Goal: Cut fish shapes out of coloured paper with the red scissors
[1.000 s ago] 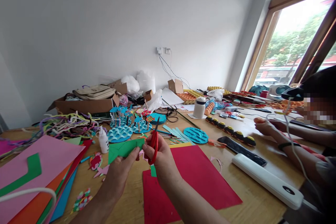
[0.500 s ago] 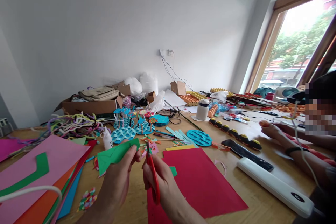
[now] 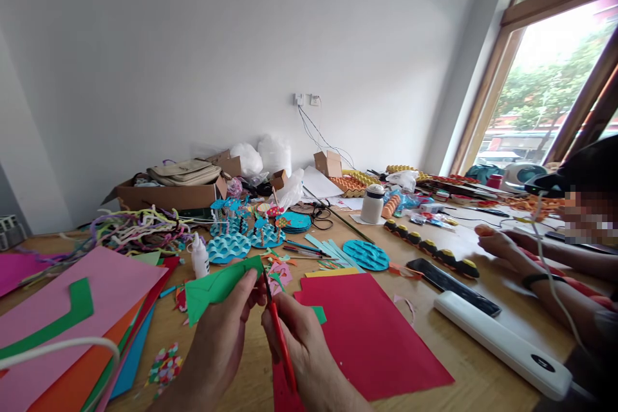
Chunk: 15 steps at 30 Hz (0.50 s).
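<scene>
The left hand pinches a green paper cut-out by its right end, so the sheet's long axis runs up and leftward away from that hand, held above the tabletop. Just right of it, the right hand is closed around red-handled scissors, whose blades point up and away toward the paper's right edge, touching or nearly so. The left hand is the nearer to the paper. The cut-out is flat, bright green, with an angular, pointed outline. A red sheet lies beneath the right hand.
</scene>
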Motion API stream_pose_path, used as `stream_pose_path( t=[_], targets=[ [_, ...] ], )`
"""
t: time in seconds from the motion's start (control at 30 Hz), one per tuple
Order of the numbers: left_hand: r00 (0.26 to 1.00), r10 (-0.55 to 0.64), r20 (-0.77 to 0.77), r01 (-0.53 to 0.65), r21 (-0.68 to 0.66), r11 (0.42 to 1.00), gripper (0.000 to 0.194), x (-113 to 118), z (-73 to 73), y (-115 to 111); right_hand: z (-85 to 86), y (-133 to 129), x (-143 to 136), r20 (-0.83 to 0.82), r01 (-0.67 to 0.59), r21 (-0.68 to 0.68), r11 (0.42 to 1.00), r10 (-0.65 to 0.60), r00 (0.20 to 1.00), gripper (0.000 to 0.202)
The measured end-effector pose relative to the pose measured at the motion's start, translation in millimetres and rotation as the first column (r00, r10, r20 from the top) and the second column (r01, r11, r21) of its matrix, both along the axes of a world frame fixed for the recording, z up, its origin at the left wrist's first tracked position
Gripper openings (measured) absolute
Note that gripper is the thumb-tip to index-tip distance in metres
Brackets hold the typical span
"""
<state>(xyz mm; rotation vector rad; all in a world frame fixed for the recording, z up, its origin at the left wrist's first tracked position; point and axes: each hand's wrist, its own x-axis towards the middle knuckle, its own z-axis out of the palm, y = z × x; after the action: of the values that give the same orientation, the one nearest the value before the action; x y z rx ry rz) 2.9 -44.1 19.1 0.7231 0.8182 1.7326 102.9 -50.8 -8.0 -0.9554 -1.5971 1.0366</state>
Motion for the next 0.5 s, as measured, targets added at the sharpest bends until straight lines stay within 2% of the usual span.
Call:
stream_pose_path(
  t=[0.33,0.5],
  targets=[
    [1.000,0.003,0.016,-0.002,-0.053,0.999,0.015,0.7,-1.3,-0.5,1.8,-0.5,2.1,-0.004,-0.003,-0.051,0.999,0.003,1.000,0.021],
    [1.000,0.013,-0.023,-0.014,-0.063,0.998,0.013,-0.3,-3.0,-0.4,-1.6,0.6,1.8,-0.003,-0.003,-0.031,1.000,0.002,1.000,0.022]
  ],
)
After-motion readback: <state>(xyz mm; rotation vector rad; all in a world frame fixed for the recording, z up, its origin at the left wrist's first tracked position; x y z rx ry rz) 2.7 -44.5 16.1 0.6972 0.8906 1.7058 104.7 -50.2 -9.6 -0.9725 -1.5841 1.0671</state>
